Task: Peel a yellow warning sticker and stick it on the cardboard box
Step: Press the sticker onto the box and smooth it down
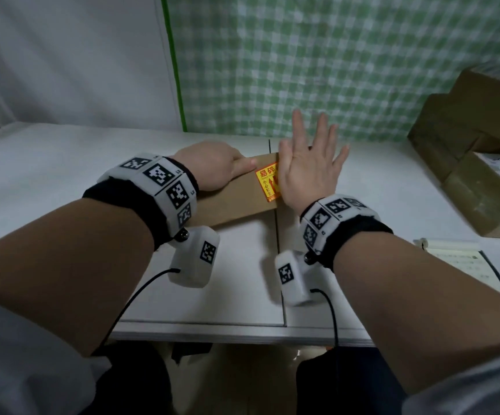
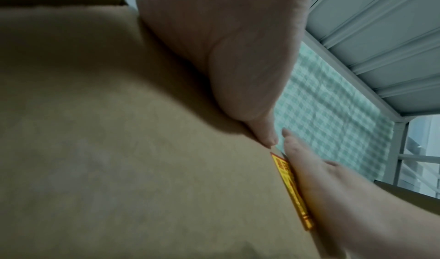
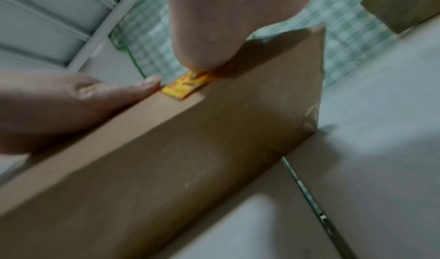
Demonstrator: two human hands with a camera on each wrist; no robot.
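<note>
**Head view: sticker pressed onto box**

Seen lying flat on the cardboard box (image 1: 230, 199), under the right hand (image 1: 308, 172), whose fingers spread straight: yellow warning sticker (image 1: 268, 184). Just left of that grip, thumb laid along the box top, the other fingers hidden behind the far edge: left hand (image 1: 212, 166). Resting on the white surface (image 1: 63, 163).

Both forearms reach forward, each wrist banded. The left hand (image 1: 212, 166) lies palm-down with its thumb stretched out flat; the right hand (image 1: 308, 172) is flat, fingers (image 1: 320, 127) straight and spread
</note>
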